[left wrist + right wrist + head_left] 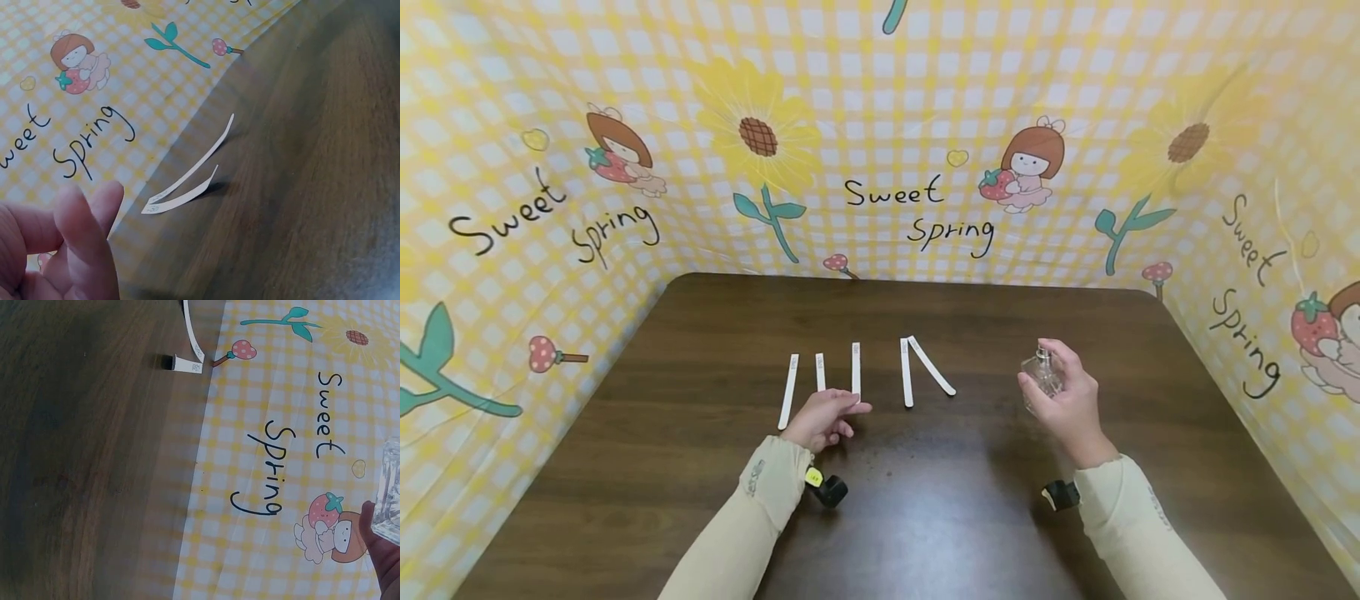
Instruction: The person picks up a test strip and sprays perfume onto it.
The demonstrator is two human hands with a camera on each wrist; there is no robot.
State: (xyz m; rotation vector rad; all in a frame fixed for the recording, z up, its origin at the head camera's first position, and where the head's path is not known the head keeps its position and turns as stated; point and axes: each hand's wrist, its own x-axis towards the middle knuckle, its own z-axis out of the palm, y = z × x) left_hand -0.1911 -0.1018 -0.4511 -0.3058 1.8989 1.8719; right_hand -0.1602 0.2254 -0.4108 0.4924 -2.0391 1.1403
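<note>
My right hand [1071,408] grips a small clear glass bottle [1047,373] above the table's right side; the bottle [389,487] shows at the right edge of the right wrist view. My left hand [824,418] hovers with relaxed, slightly bent fingers at the lower ends of two white paper strips, one [820,372] partly hidden and one [856,367] meeting the fingertips. No held item shows by the left hand [81,244] in its wrist view. Another strip [788,392] lies left of it. Two more, one straight [907,375] and one slanted [931,365], nearly meet at their tops.
The brown wooden table [700,517] is enclosed at the back and sides by a yellow checked cloth [880,108] with printed flowers, figures and lettering. Small dark specks mark the tabletop near its middle. A black wrist camera [831,491] sits under the left wrist, another [1062,495] by the right.
</note>
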